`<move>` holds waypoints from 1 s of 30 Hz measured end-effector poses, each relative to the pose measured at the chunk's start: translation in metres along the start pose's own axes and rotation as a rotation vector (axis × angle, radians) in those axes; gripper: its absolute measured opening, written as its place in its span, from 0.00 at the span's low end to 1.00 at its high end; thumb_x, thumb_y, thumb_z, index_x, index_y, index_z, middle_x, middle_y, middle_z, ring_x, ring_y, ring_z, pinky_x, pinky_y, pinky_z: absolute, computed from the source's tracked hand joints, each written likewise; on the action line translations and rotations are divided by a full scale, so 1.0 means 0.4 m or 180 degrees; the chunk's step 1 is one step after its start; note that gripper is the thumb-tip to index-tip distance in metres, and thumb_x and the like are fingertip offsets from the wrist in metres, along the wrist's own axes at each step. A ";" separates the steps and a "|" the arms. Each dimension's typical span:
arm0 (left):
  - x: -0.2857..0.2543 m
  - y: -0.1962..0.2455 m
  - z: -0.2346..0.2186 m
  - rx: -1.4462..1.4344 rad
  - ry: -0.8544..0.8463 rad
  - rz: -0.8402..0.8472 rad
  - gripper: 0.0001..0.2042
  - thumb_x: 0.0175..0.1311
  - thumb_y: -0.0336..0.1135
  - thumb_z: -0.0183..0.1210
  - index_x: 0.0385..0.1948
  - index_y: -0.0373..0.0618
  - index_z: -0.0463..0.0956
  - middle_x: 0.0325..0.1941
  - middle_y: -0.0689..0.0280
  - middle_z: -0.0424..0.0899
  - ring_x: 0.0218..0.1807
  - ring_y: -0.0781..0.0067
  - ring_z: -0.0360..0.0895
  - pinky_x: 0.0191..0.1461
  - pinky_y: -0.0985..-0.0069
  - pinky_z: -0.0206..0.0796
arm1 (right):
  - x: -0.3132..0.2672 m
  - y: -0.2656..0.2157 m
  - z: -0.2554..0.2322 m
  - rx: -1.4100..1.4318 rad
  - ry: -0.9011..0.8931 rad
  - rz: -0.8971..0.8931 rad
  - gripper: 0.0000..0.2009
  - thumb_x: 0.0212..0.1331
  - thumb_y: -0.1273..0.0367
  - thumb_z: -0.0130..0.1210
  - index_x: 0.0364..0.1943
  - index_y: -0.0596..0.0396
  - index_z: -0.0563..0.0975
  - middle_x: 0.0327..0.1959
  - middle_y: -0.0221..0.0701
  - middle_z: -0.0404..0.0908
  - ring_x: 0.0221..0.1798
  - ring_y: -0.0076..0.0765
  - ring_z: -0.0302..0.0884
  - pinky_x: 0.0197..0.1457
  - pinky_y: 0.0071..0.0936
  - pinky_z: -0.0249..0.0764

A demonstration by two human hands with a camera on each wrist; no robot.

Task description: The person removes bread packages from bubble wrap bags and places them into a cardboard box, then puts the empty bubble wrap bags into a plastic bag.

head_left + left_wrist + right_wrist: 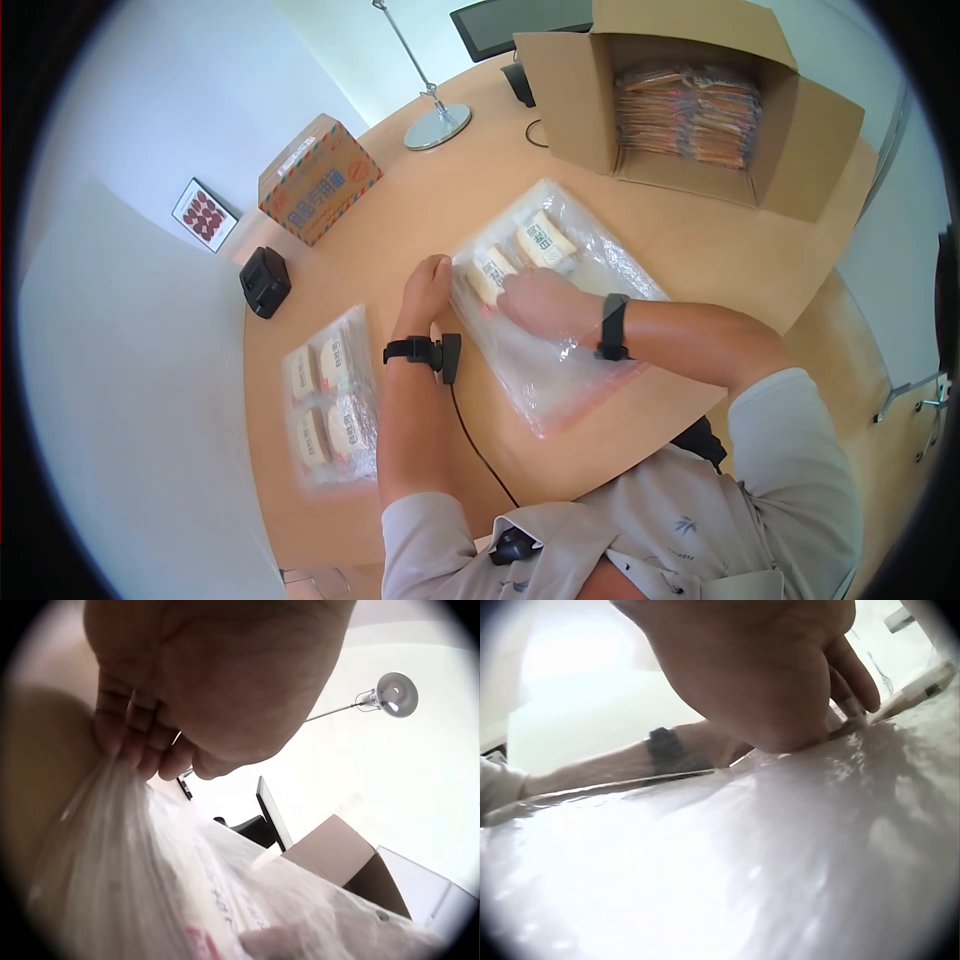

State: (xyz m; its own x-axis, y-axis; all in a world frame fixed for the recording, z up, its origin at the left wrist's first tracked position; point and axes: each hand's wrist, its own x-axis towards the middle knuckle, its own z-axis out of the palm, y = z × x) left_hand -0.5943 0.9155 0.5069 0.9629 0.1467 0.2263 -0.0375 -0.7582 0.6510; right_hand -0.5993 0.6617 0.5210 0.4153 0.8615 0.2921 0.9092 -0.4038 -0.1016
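A large clear plastic bag [585, 345] with a reddish strip along its near edge lies across the table. Two cream packets with dark lettering show at it, a nearer packet [492, 272] and a farther packet [546, 240]. At the bag's left edge, my left hand [428, 287] pinches the film; the left wrist view shows its curled fingers [150, 742] gathering the plastic into folds. My right hand [550, 303] has its fingers on the nearer packet's lower right side, partly hiding it. In the right wrist view, the right fingers [855, 682] point down at the film.
Another clear bag [335, 400] with several cream packets lies at the left. An open carton [690, 180] of stacked flat packs stands at the back right. A printed box [320, 185], black device [265, 282] and lamp base [438, 127] stand farther back. A cable [470, 440] trails from the left wrist.
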 end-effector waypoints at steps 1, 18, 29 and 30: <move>0.001 -0.004 0.001 0.0048 -0.0004 -0.0020 0.21 0.73 0.45 0.46 0.50 0.36 0.81 0.51 0.45 0.84 0.57 0.43 0.79 0.63 0.59 0.68 | -0.021 -0.008 0.002 0.0216 -0.0066 -0.0016 0.06 0.58 0.71 0.53 0.32 0.59 0.79 0.35 0.43 0.78 0.40 0.50 0.79 0.38 0.45 0.76; -0.039 0.202 -0.032 -0.0067 0.0066 0.0383 0.21 0.71 0.43 0.59 0.56 0.34 0.77 0.54 0.53 0.83 0.50 0.60 0.82 0.53 0.67 0.75 | -0.616 -0.020 -0.442 0.1723 0.1544 0.0958 0.12 0.54 0.81 0.58 0.43 0.58 0.81 0.44 0.40 0.85 0.46 0.42 0.84 0.48 0.29 0.79; -0.247 0.469 0.049 -0.4329 -0.2416 -0.0095 0.22 0.69 0.35 0.63 0.62 0.38 0.70 0.55 0.56 0.83 0.51 0.65 0.84 0.49 0.71 0.79 | -0.450 0.030 -0.322 0.2035 0.2639 0.0454 0.16 0.63 0.79 0.57 0.55 0.59 0.77 0.56 0.36 0.78 0.50 0.33 0.82 0.53 0.28 0.79; -0.240 0.468 0.043 -0.4528 -0.1880 -0.0174 0.21 0.68 0.32 0.63 0.61 0.38 0.71 0.55 0.57 0.83 0.51 0.66 0.84 0.49 0.71 0.79 | -0.458 0.040 -0.293 0.3004 0.2352 0.0835 0.17 0.65 0.76 0.57 0.57 0.58 0.76 0.58 0.34 0.76 0.50 0.31 0.81 0.53 0.28 0.79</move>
State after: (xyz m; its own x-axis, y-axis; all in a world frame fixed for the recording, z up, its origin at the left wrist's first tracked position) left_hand -0.6893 0.7484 0.5946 0.9238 -0.3713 0.0936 0.1153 0.5028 0.8567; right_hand -0.6644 0.4614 0.5773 0.7511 0.2821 0.5969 0.5937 0.1069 -0.7975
